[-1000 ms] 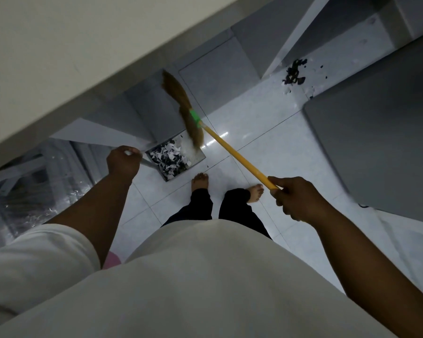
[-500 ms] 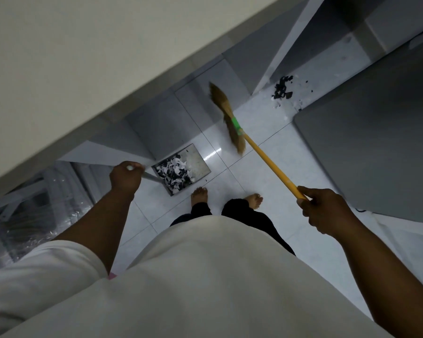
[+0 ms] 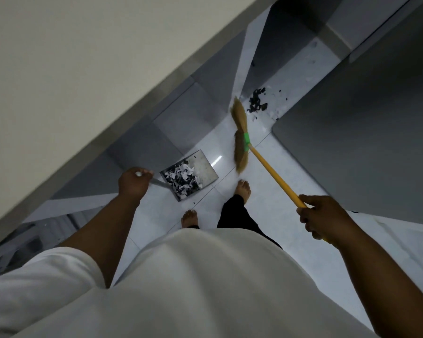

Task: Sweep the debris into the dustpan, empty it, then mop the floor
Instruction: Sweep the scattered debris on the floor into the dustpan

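My left hand [image 3: 133, 183] grips the long handle of a metal dustpan [image 3: 204, 167], which hangs just above the white tiles and carries black and white paper scraps [image 3: 182, 179] at its near end. My right hand [image 3: 324, 215] is closed on the yellow stick of a straw broom [image 3: 239, 132] with a green collar. The bristles point away from me, their tip close to a pile of dark debris [image 3: 257, 101] with scattered white bits on the floor ahead.
A pale counter edge [image 3: 108, 132] runs diagonally on the left. A large dark grey surface [image 3: 364, 142] stands on the right, and a white leg [image 3: 249, 62] rises near the debris. My bare feet [image 3: 243, 191] stand on the tiles behind the dustpan.
The broom head has swung forward and right, from over the dustpan to beside the dark debris pile. I have stepped forward, carrying the dustpan along.
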Demonstrator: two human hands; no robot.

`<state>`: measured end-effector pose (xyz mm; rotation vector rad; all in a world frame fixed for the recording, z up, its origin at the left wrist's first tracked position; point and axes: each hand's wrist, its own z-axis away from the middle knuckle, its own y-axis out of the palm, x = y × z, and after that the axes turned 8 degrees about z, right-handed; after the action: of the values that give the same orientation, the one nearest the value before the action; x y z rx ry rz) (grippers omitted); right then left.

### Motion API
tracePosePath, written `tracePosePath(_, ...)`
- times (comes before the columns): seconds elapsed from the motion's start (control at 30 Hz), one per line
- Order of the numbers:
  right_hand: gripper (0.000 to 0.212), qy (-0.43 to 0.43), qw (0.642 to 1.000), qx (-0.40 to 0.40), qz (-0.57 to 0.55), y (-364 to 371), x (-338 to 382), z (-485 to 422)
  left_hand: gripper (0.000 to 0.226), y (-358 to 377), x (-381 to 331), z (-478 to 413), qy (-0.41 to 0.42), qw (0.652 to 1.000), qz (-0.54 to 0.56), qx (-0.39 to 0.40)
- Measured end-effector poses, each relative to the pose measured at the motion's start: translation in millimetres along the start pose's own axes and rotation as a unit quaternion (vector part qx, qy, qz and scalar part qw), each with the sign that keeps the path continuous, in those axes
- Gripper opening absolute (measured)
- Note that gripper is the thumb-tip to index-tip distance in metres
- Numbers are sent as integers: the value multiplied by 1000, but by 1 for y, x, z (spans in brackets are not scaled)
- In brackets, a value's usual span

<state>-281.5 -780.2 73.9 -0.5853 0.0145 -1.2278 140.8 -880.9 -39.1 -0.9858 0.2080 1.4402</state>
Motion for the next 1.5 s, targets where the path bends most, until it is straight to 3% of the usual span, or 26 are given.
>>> tracePosePath(0.4,44,-9,994,17,-111,-109,30,-70,22,144,-111,-11,50,997,-24,46)
tracePosePath(0.6,33,-40,986,18,-163,-145,76,-112,27,191,-148,-28,45,998,-2,52)
tracePosePath(0.87,21,-86,970,18,-226,-149,170,-169,19,216,-174,-55,66,995,-14,71)
tracePosePath(1.07,15,-27,925,89,-369,-130,233,-232,17,232,-187,-86,69,992,-54,96)
tracePosePath(1.3,30,98,944,120,-291,-112,238,-264,18,247,-195,-115,65,988,-84,109)
tracePosePath(1.5,21,56,961,20,-269,-141,208,-222,19,248,-205,-127,57,984,-119,122)
